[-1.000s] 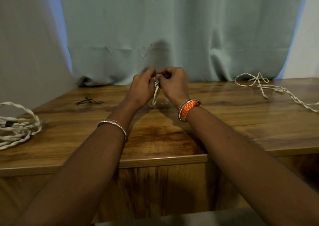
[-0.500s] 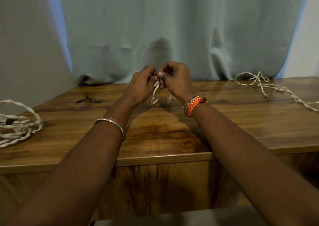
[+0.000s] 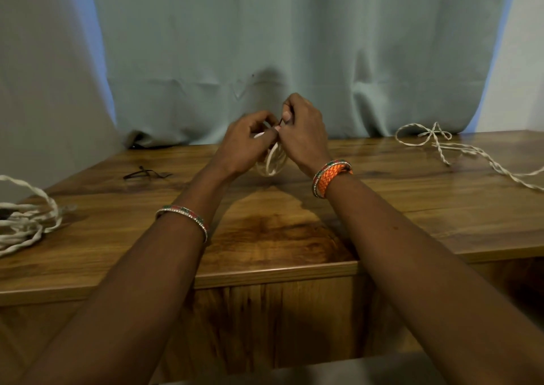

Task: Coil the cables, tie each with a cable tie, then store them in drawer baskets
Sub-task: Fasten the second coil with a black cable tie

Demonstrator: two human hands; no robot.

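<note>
White coil (image 3: 272,161) held up just above the wooden table (image 3: 412,208), near its far middle, between both hands. Left hand (image 3: 245,146) curled, fingertips pinching the top of the coil. Right hand (image 3: 304,137) curled too, pinching a thin dark tie (image 3: 282,122) at the same spot. Loose white cable (image 3: 26,223) lying at the left edge; another cable (image 3: 459,152) spread at the far right. Spare dark tie (image 3: 145,173) flat on the table, left of the hands.
</note>
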